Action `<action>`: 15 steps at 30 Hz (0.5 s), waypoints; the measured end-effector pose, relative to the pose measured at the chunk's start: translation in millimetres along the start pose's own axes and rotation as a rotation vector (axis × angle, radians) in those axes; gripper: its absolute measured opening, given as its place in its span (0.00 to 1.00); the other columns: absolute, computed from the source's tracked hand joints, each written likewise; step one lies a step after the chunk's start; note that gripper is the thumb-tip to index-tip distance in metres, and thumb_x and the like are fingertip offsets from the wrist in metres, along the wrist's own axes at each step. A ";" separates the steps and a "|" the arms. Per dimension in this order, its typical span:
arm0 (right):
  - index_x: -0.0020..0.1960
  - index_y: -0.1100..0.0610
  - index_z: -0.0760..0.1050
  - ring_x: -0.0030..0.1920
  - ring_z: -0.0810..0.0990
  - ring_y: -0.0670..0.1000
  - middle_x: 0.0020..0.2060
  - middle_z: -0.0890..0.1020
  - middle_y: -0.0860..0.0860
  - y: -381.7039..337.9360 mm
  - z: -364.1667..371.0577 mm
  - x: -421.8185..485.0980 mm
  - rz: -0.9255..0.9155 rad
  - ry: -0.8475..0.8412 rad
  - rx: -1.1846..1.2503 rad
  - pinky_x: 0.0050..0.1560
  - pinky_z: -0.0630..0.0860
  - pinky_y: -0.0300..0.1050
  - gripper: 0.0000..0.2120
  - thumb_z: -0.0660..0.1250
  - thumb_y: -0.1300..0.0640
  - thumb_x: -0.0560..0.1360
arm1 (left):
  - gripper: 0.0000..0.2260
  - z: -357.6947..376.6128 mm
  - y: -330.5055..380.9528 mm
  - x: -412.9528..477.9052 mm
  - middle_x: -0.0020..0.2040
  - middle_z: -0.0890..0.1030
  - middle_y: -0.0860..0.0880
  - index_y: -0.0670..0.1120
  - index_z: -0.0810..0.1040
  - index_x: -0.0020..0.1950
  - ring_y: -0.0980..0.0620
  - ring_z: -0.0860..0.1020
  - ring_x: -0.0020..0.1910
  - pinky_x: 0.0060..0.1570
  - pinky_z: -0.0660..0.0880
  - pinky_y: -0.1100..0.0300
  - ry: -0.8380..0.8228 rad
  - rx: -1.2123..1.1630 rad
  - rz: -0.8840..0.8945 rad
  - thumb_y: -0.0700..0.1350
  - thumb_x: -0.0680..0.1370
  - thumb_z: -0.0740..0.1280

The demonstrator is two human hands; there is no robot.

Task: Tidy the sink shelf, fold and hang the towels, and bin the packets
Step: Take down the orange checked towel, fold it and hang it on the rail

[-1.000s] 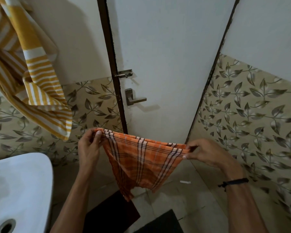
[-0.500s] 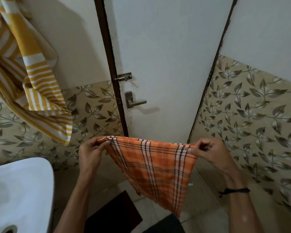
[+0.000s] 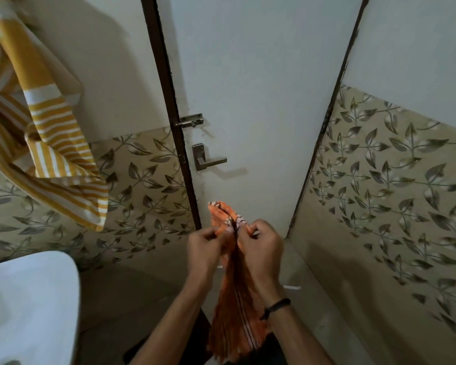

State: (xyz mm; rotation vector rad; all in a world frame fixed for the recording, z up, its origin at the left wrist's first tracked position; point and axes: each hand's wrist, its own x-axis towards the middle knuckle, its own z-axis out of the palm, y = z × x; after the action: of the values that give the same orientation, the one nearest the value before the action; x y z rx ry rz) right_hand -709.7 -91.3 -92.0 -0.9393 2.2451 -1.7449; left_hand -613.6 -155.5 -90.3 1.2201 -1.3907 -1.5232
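Observation:
An orange checked towel (image 3: 232, 320) hangs folded in half between my two hands, in front of the door. My left hand (image 3: 204, 250) and my right hand (image 3: 261, 248) are pressed close together, both pinching the towel's top corners, with a bit of cloth sticking up above the fingers. The rest of the towel drops down between my forearms. A yellow and white striped towel (image 3: 50, 133) hangs bunched and uneven at the upper left wall.
A white sink (image 3: 29, 306) fills the lower left corner. The white door with a bolt (image 3: 191, 121) and lever handle (image 3: 208, 159) faces me. Leaf-patterned tiled walls close in on both sides. A small white scrap (image 3: 291, 287) lies on the floor.
My hands were apart with the orange towel stretched wide between them. They have come together in the middle, folding the towel in half so it hangs narrow.

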 end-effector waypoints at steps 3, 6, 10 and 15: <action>0.34 0.55 0.70 0.32 0.73 0.47 0.31 0.74 0.48 1.1 -0.1 -6.8 -0.072 -0.053 0.009 0.32 0.71 0.43 0.16 0.72 0.57 0.76 | 0.04 8.7 -5.8 -14.9 0.38 0.88 0.49 0.46 0.89 0.44 0.54 0.83 0.38 0.37 0.77 0.61 -0.006 -0.002 0.084 0.40 0.77 0.74; 0.37 0.54 0.74 0.35 0.77 0.46 0.34 0.77 0.46 3.2 -6.7 -2.4 -0.125 -0.140 -0.014 0.34 0.74 0.39 0.12 0.72 0.54 0.77 | 0.05 3.4 -3.3 -17.1 0.44 0.89 0.50 0.47 0.89 0.50 0.51 0.87 0.45 0.47 0.82 0.55 -0.015 -0.021 0.106 0.41 0.78 0.73; 0.45 0.54 0.80 0.43 0.80 0.44 0.43 0.80 0.44 -1.4 -14.4 7.0 -0.216 -0.286 -0.037 0.42 0.79 0.37 0.05 0.69 0.54 0.79 | 0.07 -0.5 4.4 -18.0 0.48 0.89 0.47 0.45 0.88 0.54 0.47 0.86 0.51 0.55 0.82 0.49 -0.085 -0.049 0.136 0.40 0.80 0.70; 0.56 0.55 0.80 0.49 0.79 0.42 0.52 0.77 0.44 -9.8 -20.8 9.8 -0.333 -0.367 -0.142 0.49 0.80 0.36 0.07 0.68 0.57 0.79 | 0.10 -4.2 11.4 -15.0 0.52 0.88 0.47 0.46 0.87 0.55 0.47 0.85 0.55 0.58 0.80 0.51 -0.136 -0.053 0.179 0.36 0.78 0.71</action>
State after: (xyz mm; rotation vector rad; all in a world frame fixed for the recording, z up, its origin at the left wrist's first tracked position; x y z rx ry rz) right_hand -723.6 -80.9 -74.1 -1.5956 2.0787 -1.3827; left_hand -606.3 -144.3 -76.3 0.9477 -1.4948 -1.5301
